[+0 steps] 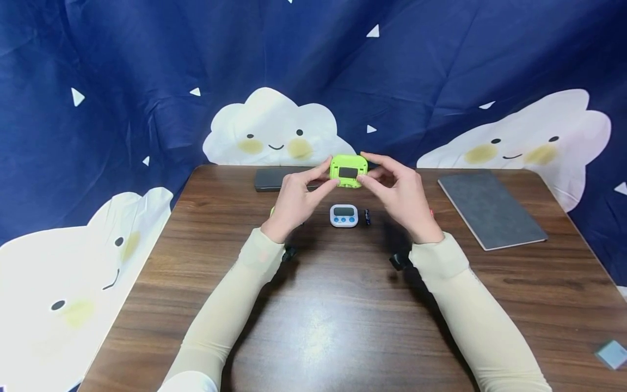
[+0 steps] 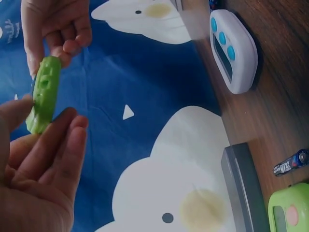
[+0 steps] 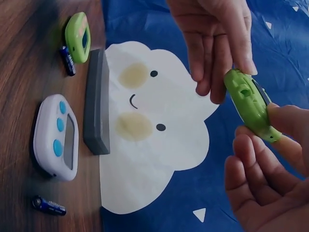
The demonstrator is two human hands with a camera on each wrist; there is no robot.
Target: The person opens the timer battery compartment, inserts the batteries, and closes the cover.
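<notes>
A lime-green device (image 1: 348, 160) is held up between two hands above the tabletop (image 1: 313, 326), before the middle of its far edge, its recessed side with a dark panel (image 1: 348, 172) turned toward the wearer. One end is pinched between thumb and fingers of the left hand (image 1: 296, 201), the other by those of the right hand (image 1: 404, 198); both hands are only partly closed, their spare fingers loosely bent. A light, stiff plastic shell is suggested, likely smooth enough to slip if turned carelessly; it is best gripped by its solid end rims, with pressure kept off the panel and the hollowed, probably more delicate, middle. On the tabletop below, a white timer (image 1: 344, 220) is set just beside a battery (image 1: 367, 216). Farther out, a dark grey box (image 1: 269, 179) is seen along the far edge, and a grey notebook (image 1: 492, 209) is laid toward the far right corner.
</notes>
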